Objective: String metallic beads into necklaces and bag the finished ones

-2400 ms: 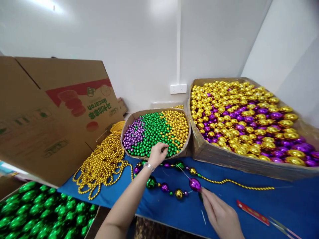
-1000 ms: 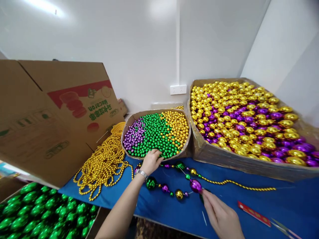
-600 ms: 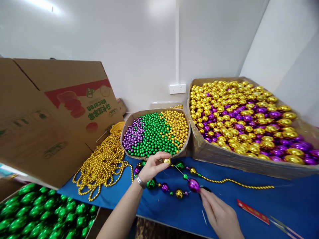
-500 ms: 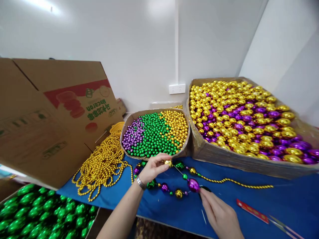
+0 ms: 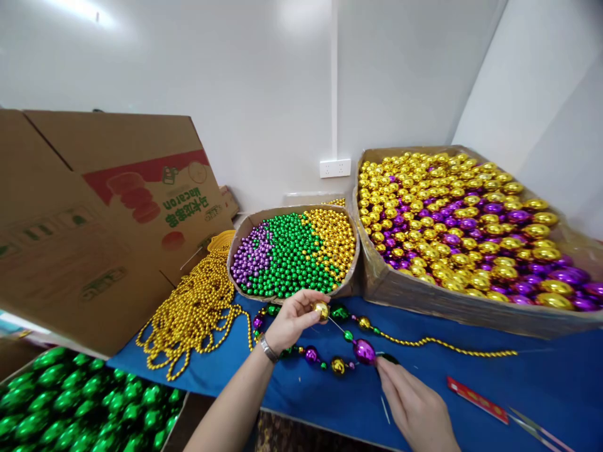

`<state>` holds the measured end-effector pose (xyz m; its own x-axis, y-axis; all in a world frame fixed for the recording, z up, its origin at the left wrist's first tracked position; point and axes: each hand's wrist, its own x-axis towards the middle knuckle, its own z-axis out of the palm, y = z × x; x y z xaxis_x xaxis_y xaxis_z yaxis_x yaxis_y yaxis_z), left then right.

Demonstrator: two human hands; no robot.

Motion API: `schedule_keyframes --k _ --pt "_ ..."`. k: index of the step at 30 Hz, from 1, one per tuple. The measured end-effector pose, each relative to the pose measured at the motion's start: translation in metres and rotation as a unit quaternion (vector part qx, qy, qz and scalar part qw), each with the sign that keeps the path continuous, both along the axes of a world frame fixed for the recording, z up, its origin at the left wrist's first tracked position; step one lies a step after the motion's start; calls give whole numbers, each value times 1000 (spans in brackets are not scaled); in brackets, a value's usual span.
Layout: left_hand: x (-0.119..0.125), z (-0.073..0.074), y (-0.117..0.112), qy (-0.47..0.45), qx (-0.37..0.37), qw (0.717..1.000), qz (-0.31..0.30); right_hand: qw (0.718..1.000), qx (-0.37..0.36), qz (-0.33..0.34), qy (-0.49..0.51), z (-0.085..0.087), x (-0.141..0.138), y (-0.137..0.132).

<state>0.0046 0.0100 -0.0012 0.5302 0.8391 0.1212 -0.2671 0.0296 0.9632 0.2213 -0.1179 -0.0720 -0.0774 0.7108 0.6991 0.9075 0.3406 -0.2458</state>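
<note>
My left hand [image 5: 289, 320] pinches a shiny gold bead [image 5: 321, 311] between thumb and fingertips, just in front of the tub of small beads. A thin string or needle runs from it down to a small green bead [image 5: 348, 336] and a large purple bead [image 5: 364, 351]. The fingers of my right hand [image 5: 414, 402] are closed at the right end of that purple bead. Below and behind the hands lies a strand of purple, green and gold beads [image 5: 311, 355] on the blue cloth [image 5: 330, 395]. A gold bead chain [image 5: 443, 343] trails off to the right.
A tub [image 5: 292, 210] holds small purple, green and gold beads. At the right stands a big box [image 5: 424, 295] of gold and purple beads. Left are a gold bead chain heap [image 5: 193, 301], a cardboard box [image 5: 117, 188] and large green beads [image 5: 94, 402]. Scissors [image 5: 532, 427] lie at the right.
The gold bead in my left hand shows more fully and sits slightly further right. The purple bead and my right hand have shifted slightly left.
</note>
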Motion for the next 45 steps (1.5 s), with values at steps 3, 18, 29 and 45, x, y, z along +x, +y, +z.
schedule_keyframes --k 3,18,29,45 --pt "4 -1 -5 29 11 999 -18 1000 3 4 4 -2 -3 0" --pt "19 -17 -18 19 -43 999 15 982 -95 44 156 10 -8 -3" --pt "25 -22 -29 -9 -81 997 -5 790 -285 128 527 -18 -8 1" --pt "-78 0 70 571 307 684 334 654 -330 65 678 4 -3 -3"
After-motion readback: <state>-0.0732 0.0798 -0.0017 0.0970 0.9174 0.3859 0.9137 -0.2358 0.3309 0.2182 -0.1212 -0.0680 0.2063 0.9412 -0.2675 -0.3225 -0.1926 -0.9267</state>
